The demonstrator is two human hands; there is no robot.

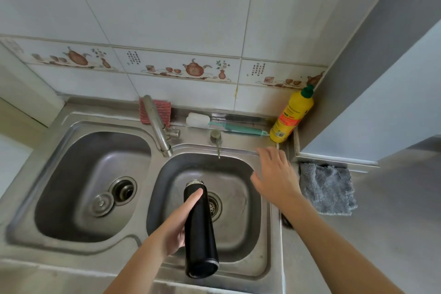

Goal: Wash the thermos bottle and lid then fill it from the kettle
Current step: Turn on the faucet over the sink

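A black thermos bottle (200,229) is held over the right sink basin (248,241), tilted with its silver threaded mouth pointing away from me. My left hand (177,227) grips it from the left side, index finger stretched along the body. My right hand (274,176) hovers empty with fingers spread above the basin's right rim, below the yellow detergent bottle (292,114). No lid and no kettle are in view.
A tap (157,124) stands between the two basins, with a small second spout (216,139) beside it. A bottle brush (224,125) and red scrub pad (161,110) lie on the back ledge. A grey cloth (327,188) rests on the right counter. The left basin (59,198) holds a loose plug (101,204).
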